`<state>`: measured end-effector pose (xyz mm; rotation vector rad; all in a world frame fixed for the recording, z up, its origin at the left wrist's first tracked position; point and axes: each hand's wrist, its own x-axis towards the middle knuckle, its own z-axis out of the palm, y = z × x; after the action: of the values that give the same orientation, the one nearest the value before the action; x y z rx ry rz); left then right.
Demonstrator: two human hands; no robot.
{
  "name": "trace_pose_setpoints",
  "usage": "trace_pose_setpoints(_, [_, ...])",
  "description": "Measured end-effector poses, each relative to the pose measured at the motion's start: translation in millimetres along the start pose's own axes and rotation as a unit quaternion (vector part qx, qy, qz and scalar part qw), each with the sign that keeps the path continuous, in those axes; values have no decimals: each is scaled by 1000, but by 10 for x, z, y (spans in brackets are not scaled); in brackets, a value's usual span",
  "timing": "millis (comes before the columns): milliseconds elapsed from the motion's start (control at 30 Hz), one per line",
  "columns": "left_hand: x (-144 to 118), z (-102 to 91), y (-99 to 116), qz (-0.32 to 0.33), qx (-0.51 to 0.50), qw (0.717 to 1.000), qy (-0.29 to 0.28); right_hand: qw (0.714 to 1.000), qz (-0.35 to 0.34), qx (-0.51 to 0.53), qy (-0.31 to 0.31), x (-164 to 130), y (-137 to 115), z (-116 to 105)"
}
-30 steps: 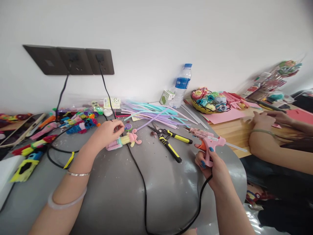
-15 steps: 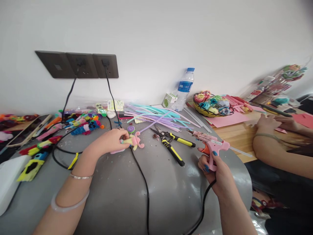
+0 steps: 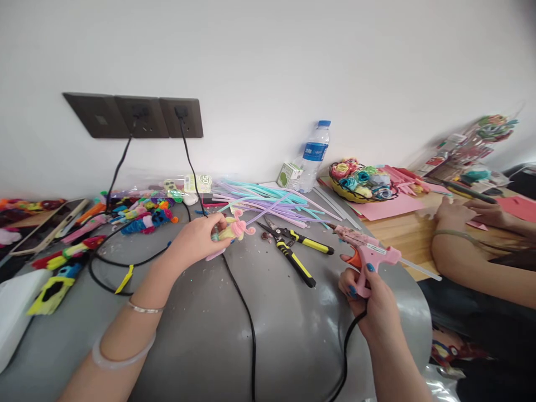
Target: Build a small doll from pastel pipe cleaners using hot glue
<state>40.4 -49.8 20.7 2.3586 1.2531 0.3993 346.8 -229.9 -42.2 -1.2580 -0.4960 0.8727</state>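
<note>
far left, finished pipe-cleaner figures (image 3: 138, 215) lie in a heap on the grey table (image 3: 196, 335), under the wall sockets (image 3: 134, 115). left hand (image 3: 196, 239) has fingers closed around a small pink and yellow pipe-cleaner doll (image 3: 232, 229), lifted just above the table, right over the black cord (image 3: 247, 329). loose pastel pipe cleaners (image 3: 272, 201) behind it, yellow-handled pliers (image 3: 293, 251) lie between the hands. right hand (image 3: 368, 296) grips the pink glue gun (image 3: 368, 254) by the handle, finger near the orange trigger, nozzle aimed left toward the doll. far right, another person's hands (image 3: 464, 212) rest on the wooden table. risks, judging: hot tip or glue could touch the left fingers holding such a small piece; the cord could snag and pull the gun; drips could land on the table.
</note>
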Motion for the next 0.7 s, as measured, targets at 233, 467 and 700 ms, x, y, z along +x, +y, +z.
trace_pose_setpoints(233, [-7, 13, 57, 4, 31, 999, 10, 998, -29, -32, -48, -291, 38, 357])
trace_pose_setpoints(467, [4, 22, 11, 14, 19, 999, 37, 988, -10, -61, -144, -423, 260, 716])
trace_pose_setpoints(700, [0, 34, -5, 26, 20, 998, 44, 986, -30, -77, -142, -419, 387, 838])
